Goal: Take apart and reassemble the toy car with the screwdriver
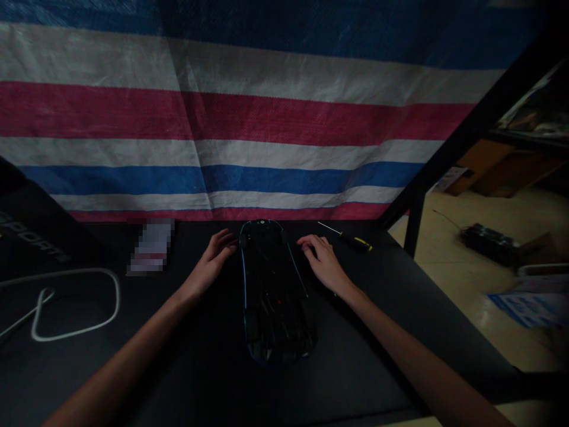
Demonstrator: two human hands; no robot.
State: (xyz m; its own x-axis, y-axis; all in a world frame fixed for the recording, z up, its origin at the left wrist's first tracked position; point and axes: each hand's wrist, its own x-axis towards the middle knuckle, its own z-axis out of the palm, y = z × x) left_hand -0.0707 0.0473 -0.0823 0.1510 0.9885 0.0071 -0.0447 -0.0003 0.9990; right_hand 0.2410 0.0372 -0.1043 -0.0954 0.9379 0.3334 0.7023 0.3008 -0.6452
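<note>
A toy car [278, 290] lies upside down on the dark table, its black underside and wheels facing up. Beside its left edge is my left hand [216, 252], fingers apart, holding nothing. My right hand [322, 258] rests on the other side of the car, fingers loosely bent and also without anything in them. Both hands are close to the car's sides; whether a fingertip touches it is too dark to tell. Past my right hand lies a screwdriver [355, 241] with a yellow and black handle, its shaft pointing to the left.
A white cable [118, 296] loops across the table [186, 373] on the left, near a blurred-out flat object [151, 246] and a dark box [38, 231]. Striped sheeting [267, 118] hangs behind. Beyond the table's right edge, a black object [489, 244] sits on the floor.
</note>
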